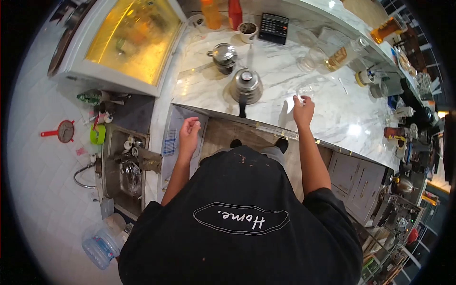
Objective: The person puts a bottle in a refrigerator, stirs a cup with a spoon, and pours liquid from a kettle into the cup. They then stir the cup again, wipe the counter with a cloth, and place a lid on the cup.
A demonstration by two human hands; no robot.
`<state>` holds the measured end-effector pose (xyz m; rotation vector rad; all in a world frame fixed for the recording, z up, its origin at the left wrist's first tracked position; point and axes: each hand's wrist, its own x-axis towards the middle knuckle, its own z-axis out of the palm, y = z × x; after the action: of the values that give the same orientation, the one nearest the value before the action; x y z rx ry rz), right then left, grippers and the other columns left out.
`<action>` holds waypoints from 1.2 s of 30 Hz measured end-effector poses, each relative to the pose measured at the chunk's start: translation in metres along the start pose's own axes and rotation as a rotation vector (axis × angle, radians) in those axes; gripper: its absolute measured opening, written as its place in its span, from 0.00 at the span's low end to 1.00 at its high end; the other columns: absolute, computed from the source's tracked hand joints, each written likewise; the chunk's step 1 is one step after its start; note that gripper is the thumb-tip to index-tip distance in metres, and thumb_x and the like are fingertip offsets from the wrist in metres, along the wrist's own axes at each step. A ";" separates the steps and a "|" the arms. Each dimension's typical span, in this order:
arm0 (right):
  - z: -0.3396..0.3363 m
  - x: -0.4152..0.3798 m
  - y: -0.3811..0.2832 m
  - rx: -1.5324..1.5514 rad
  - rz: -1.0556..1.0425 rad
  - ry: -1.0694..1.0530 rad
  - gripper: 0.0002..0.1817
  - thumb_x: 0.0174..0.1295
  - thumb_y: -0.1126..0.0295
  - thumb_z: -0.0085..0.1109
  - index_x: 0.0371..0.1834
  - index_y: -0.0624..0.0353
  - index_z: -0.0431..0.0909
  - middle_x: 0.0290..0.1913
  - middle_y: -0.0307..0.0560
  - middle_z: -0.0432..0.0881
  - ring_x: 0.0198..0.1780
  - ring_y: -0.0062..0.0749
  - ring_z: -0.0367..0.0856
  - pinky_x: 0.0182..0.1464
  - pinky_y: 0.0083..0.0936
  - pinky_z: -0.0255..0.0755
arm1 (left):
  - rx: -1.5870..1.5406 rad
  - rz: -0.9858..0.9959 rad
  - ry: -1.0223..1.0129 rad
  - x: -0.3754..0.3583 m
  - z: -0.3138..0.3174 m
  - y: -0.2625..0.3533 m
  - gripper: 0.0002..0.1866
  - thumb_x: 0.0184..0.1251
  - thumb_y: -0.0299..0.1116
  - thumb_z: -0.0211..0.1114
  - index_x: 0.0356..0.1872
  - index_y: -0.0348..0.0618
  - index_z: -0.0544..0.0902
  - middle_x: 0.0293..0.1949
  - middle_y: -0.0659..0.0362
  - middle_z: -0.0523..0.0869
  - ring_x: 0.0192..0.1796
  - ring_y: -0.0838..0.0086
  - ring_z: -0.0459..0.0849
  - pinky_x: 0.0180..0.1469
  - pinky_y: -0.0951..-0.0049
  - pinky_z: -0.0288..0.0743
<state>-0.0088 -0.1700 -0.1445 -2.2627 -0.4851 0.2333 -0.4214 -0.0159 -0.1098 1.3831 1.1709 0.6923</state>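
My left hand (189, 135) hangs in the air in front of the counter's edge, fingers loosely bent and holding nothing. Over the marble counter (278, 78), my right hand (303, 113) has its fingertips apart, close to a small clear piece (305, 89) that looks like plastic; whether they touch is not clear. Between the hands, a steel gooseneck kettle (246, 85) stands on the counter, its black handle toward me. Behind it to the left is a metal drip filter (224, 53) on a dark cup.
A calculator (274, 28), a cup of dark grounds (248, 32) and orange and red bottles stand at the back. A lit glass-front cabinet (135, 38) is at left, above a sink (111, 175). A clear bottle (346, 54) and glasses are at right.
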 end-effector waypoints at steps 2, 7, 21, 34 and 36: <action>-0.013 0.020 0.012 -0.183 -0.059 0.038 0.31 0.61 0.47 0.73 0.62 0.53 0.81 0.64 0.62 0.78 0.63 0.55 0.78 0.60 0.47 0.75 | -0.015 0.067 -0.001 -0.002 0.016 0.029 0.13 0.80 0.34 0.62 0.58 0.41 0.81 0.47 0.62 0.85 0.49 0.78 0.83 0.52 0.75 0.73; -0.031 0.054 0.016 -0.482 -0.186 -0.140 0.41 0.56 0.43 0.75 0.74 0.42 0.74 0.77 0.57 0.68 0.75 0.56 0.67 0.70 0.64 0.64 | -0.125 0.215 -0.008 -0.008 0.081 0.105 0.11 0.78 0.28 0.64 0.56 0.37 0.81 0.45 0.63 0.83 0.48 0.80 0.80 0.54 0.77 0.75; -0.130 0.096 0.095 -0.400 -0.355 -0.258 0.42 0.54 0.47 0.74 0.73 0.47 0.74 0.69 0.53 0.75 0.71 0.49 0.70 0.67 0.59 0.64 | 0.098 0.261 -0.140 0.011 0.305 0.125 0.15 0.75 0.32 0.68 0.58 0.41 0.81 0.44 0.61 0.85 0.46 0.79 0.81 0.49 0.75 0.75; -0.171 0.145 0.146 -0.300 -0.465 -0.226 0.39 0.53 0.50 0.75 0.68 0.51 0.77 0.70 0.54 0.74 0.71 0.50 0.69 0.68 0.56 0.61 | 0.446 0.342 -0.068 0.122 0.457 0.133 0.50 0.55 0.41 0.83 0.77 0.46 0.62 0.68 0.46 0.71 0.66 0.53 0.76 0.68 0.55 0.73; -0.168 0.150 0.144 -0.280 -0.453 -0.236 0.39 0.53 0.50 0.76 0.69 0.51 0.77 0.70 0.54 0.73 0.71 0.50 0.69 0.69 0.56 0.60 | 0.503 0.452 -0.048 0.134 0.471 0.149 0.53 0.52 0.41 0.84 0.78 0.47 0.61 0.69 0.45 0.70 0.69 0.50 0.73 0.71 0.53 0.70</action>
<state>0.2198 -0.3094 -0.1411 -2.3268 -1.1994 0.2088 0.0887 -0.0483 -0.0847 2.1179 1.0396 0.6948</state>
